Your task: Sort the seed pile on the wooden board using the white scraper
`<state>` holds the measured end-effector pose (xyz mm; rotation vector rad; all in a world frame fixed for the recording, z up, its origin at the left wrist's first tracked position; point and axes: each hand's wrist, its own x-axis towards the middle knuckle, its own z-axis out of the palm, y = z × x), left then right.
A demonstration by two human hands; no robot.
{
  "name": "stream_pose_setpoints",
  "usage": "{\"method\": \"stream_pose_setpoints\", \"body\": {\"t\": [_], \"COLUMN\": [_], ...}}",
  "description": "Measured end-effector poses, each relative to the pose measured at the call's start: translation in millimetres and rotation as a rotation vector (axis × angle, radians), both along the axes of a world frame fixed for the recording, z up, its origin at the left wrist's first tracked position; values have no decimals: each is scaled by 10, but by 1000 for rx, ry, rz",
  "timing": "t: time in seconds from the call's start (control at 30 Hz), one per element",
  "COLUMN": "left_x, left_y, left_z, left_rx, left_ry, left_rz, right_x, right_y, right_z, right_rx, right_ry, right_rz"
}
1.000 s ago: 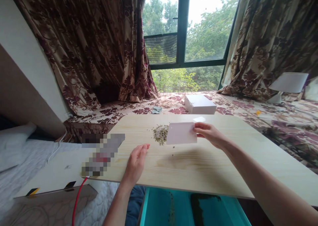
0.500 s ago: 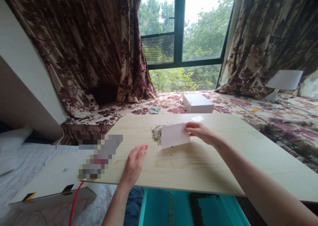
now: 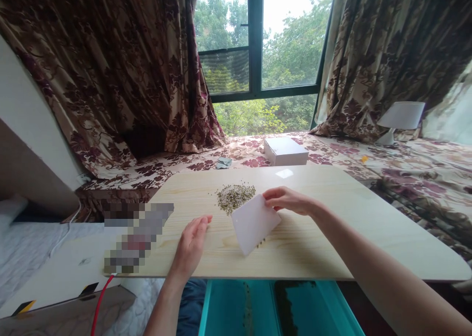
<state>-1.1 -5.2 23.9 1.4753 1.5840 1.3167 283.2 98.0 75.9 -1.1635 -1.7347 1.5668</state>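
Observation:
My right hand pinches a white card by its far right corner. The card is tilted over the pale wood table, its lower corner close to the tabletop. Just beyond it lies a loose heap of small greenish and pale grains, partly covered by the card. A few dark grains show by the card's right edge. My left hand rests on its side on the table, left of the card, fingers extended together and holding nothing.
Below the table's near edge is a turquoise two-part bin with dark matter in its right part. A blurred-out object with a red cable lies at the left. A white box and a lamp stand by the window.
The card has turned and come nearer to me, its lower corner now pointing my way. More of the grain heap shows. My left hand stays in nearly the same place on the table.

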Motion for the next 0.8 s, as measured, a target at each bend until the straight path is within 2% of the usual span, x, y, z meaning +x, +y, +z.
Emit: {"method": "stream_pose_setpoints", "body": {"t": [0.2, 0.4, 0.5, 0.57, 0.67, 0.73, 0.8], "left_x": [16, 7, 9, 12, 10, 5, -2], "left_y": [-2, 11, 10, 10, 14, 21, 28], "left_z": [11, -3, 5, 5, -13, -35, -57], "left_rx": [13, 11, 16, 22, 26, 28, 33], "left_ry": [2, 18, 41, 59, 71, 74, 84], "left_rz": [13, 9, 9, 8, 2, -6, -15], "right_x": [260, 447, 508, 537, 526, 471, 391], "right_y": [-393, -860, -958, -914, -707, -539, -402], "right_z": [57, 121, 162, 154, 69, -17, -101], "right_rx": [-76, -122, -99, -27, 112, 150, 152], "right_ry": [-53, -61, -54, -9, 123, 184, 210], "right_rz": [94, 135, 110, -26, -349, -530, -634]}}
